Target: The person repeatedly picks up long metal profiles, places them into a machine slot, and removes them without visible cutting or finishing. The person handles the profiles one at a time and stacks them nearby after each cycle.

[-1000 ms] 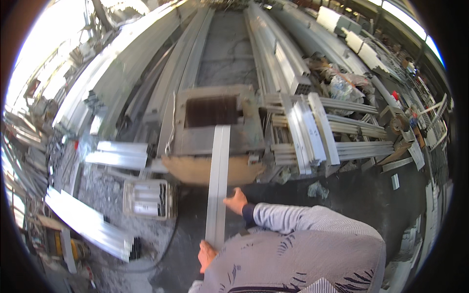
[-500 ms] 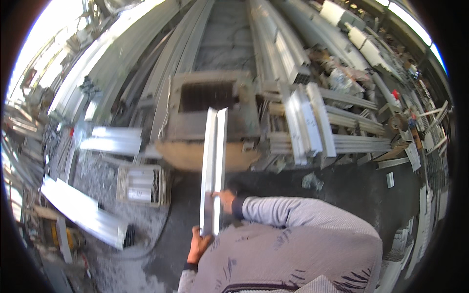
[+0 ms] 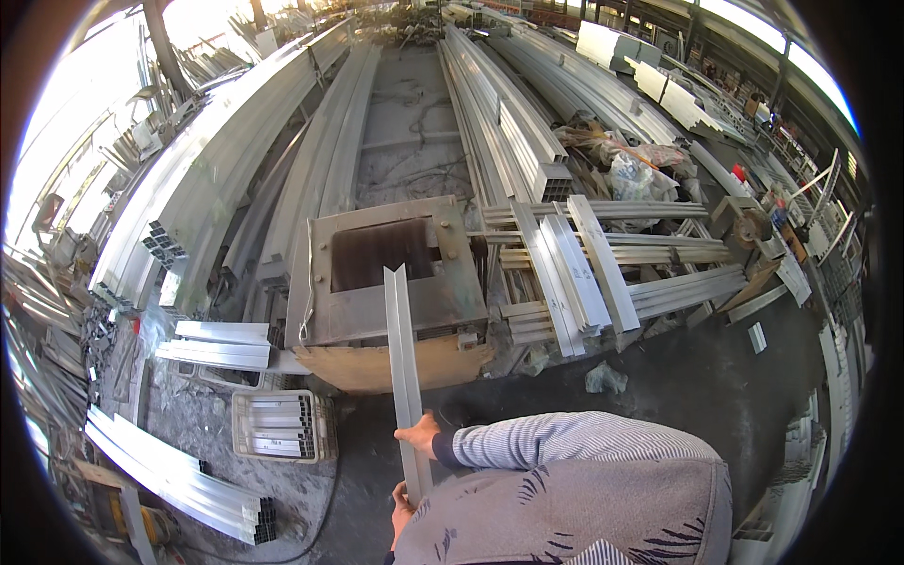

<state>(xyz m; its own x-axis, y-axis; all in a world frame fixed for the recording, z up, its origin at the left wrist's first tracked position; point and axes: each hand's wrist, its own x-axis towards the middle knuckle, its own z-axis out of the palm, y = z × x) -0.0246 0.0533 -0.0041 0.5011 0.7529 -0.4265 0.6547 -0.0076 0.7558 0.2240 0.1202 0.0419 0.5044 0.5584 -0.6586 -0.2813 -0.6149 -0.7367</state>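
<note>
A long silver metal angle bar (image 3: pixel 403 367) with a V-shaped section points away from me, its far end over the front of a grey metal machine (image 3: pixel 428 299) with a dark square opening. My right hand (image 3: pixel 423 437) is closed round the bar's lower half, the thumb lying across its face. Farther down, my left hand (image 3: pixel 402 513) grips the near end from the left side; its fingers are partly hidden behind the bar and my clothing.
Left of me stands a white crate (image 3: pixel 330 428) of short metal pieces, near stacked square tubes (image 3: pixel 179 471). Long profiles (image 3: pixel 508 113) run into the distance on both sides. At the right, loose flat bars (image 3: pixel 603 268) lie across a stack. Crumpled plastic (image 3: pixel 605 379) lies on the floor.
The view has tilted up, so the surroundings sit lower in the picture. My right hand has changed from fingers reaching onto the bar to a grip with the thumb across it.
</note>
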